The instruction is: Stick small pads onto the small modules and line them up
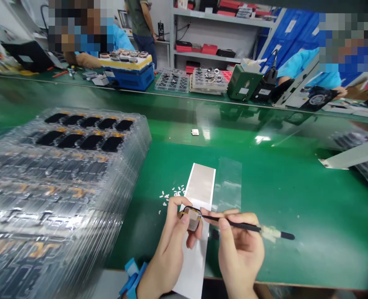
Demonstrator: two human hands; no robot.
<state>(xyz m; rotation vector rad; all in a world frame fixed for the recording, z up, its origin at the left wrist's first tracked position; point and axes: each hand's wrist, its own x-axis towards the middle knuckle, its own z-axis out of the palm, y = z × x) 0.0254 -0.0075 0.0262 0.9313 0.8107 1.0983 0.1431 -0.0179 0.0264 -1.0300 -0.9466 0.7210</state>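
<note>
My left hand [174,241] grips a small watch-sized display module [192,220] between thumb and fingers, its greyish back with an orange flex strip turned up. My right hand [241,245] is closed round a slim black pen-like tool [244,225] with pale tape near its rear end. The tool's tip reaches the module's right edge; its exact shape is too small to tell. Beneath both hands lies a long white backing sheet [190,265] bearing a grey sheet [201,182]. Small white scraps [177,192] are scattered left of it, and a clear film [229,182] lies right.
Tall stacked clear trays [118,166] of black display modules fill the left. A small white-backed piece [195,132] lies farther back. A white metal bracket [354,153] stands at right. Across the bench are a blue box [130,77], parts trays [173,81] and co-workers in blue sleeves.
</note>
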